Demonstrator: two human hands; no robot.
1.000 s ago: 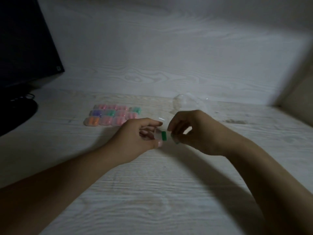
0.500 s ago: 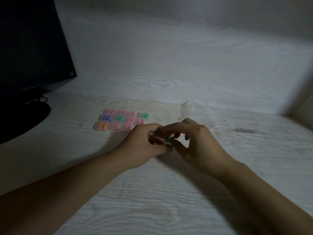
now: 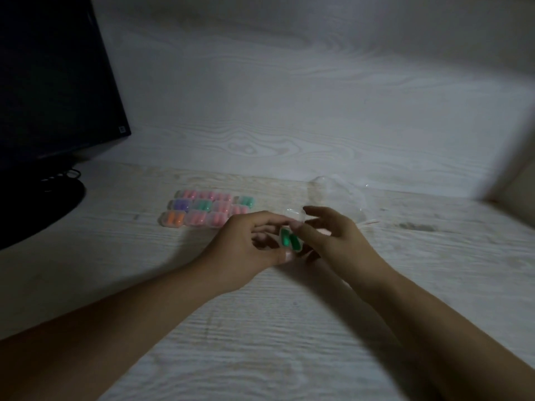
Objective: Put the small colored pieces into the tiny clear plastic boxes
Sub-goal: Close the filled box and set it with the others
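Observation:
A tiny clear plastic box with two green pieces inside is held between both hands just above the desk. My left hand pinches the box between thumb and fingers. My right hand touches the box's right side with its thumb, its lid raised under the fingertips. Behind the left hand lie several closed clear boxes in rows, filled with pink, purple, green and orange pieces.
A clear plastic bag lies behind my right hand near the back wall. A dark monitor and its round base stand at the left. The pale wood-grain desk stretches toward me.
One green piece was in the box a second ago; my right hand brought a second one in, and now two lie in the box. The camera view shifted left.

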